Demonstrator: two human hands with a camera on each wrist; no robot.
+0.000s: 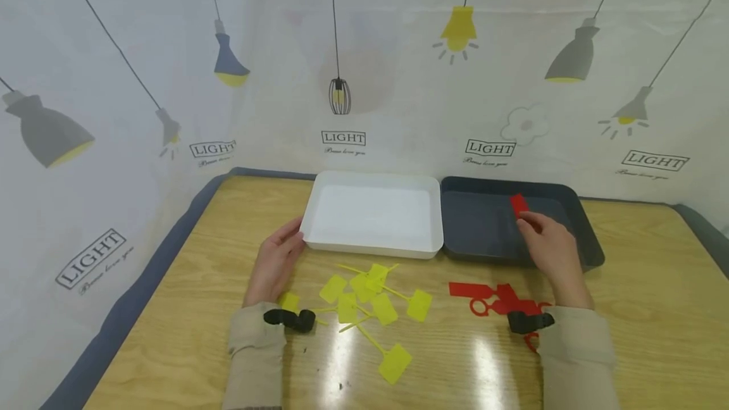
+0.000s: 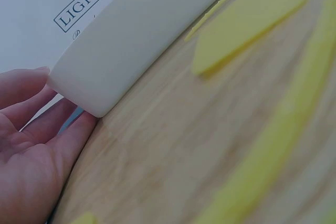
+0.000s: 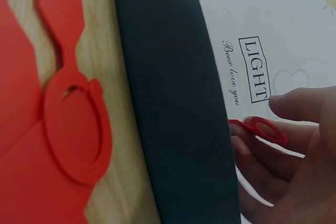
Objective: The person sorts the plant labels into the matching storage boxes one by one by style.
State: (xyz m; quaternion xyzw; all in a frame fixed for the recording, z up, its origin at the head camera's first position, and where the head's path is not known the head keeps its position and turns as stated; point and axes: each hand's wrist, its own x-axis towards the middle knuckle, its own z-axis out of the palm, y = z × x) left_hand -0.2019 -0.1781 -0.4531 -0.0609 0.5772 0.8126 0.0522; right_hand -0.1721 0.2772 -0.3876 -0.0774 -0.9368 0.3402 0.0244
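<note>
My left hand [image 1: 278, 257] touches the front left corner of a white tray [image 1: 373, 248], its fingers along the side wall. In the left wrist view, the fingertips [image 2: 39, 80] meet that corner at the rim. At the right, my right hand [image 1: 554, 252] is over the dark grey tray [image 1: 473, 233] with a red tag [image 1: 517, 204] at its fingertips. The tag's ring lies against the index finger in the right wrist view, where the thumb [image 3: 299, 103] stands apart from it and the other fingers are spread. The tag's flat end points away from me.
Several yellow tags [image 1: 383, 310] with thin stems lie in a loose heap before the white tray. Several red tags [image 1: 507, 299] with rings lie before the dark tray, partly under my right wrist. A printed cloth [image 1: 398, 81] hangs behind the wooden table [image 1: 193, 309].
</note>
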